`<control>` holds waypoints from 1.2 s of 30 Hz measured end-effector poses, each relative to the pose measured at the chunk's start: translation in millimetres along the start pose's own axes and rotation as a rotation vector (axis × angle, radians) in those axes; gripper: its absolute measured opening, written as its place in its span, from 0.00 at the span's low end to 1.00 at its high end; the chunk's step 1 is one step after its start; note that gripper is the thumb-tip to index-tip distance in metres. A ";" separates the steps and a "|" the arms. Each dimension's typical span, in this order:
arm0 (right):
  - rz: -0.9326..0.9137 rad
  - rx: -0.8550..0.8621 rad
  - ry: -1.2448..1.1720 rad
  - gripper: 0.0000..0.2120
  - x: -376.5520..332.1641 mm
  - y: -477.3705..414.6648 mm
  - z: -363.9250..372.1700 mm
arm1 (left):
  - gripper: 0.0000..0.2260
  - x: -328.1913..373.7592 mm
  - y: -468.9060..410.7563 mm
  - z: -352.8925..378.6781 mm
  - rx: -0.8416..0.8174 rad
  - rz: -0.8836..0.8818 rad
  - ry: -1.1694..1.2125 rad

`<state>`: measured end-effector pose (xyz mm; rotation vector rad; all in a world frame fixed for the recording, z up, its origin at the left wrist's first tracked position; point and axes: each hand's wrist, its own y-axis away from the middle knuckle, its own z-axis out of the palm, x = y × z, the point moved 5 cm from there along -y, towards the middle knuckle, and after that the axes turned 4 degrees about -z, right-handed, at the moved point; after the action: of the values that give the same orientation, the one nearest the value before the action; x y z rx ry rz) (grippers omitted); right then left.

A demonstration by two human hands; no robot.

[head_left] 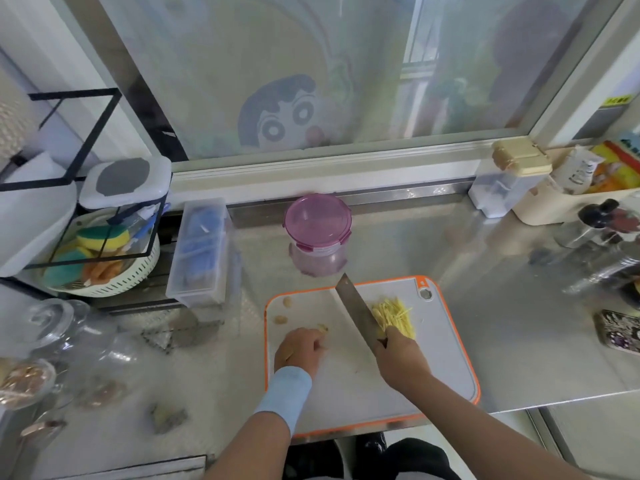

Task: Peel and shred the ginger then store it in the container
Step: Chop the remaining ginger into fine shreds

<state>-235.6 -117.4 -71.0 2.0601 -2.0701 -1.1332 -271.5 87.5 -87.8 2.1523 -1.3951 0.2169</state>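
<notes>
On the orange-rimmed cutting board (346,386) the pale yellow ginger shreds (393,317) lie heaped just right of the knife (356,313), thin sticks running mostly away from the person, whose right hand (398,351) grips the knife handle while the left hand (299,349) curls onto a ginger nub (322,328).

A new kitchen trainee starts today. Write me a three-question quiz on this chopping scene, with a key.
1. Fill in: the left hand holds a ginger piece on the cutting ___.
2. Which hand holds the knife? A: left hand. B: right hand.
3. True or false: the shredded ginger is already inside the container.

Key: 1, board. 2, B. 3, false: it lies on the board, and the container's lid is on.
</notes>
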 end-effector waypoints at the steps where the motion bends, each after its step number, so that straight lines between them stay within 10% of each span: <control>1: -0.036 -0.019 0.022 0.07 -5.6 -1.6 2.0 | 0.09 4.8 -1.2 3.3 -0.007 0.007 0.047; 36: -0.454 -0.116 0.460 0.12 -5.0 -0.7 5.6 | 0.10 11.7 2.0 27.1 0.439 0.276 0.067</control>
<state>-237.0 -110.3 -73.1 2.5014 -1.3436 -0.6840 -272.4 63.3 -104.6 2.2510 -1.7279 0.7554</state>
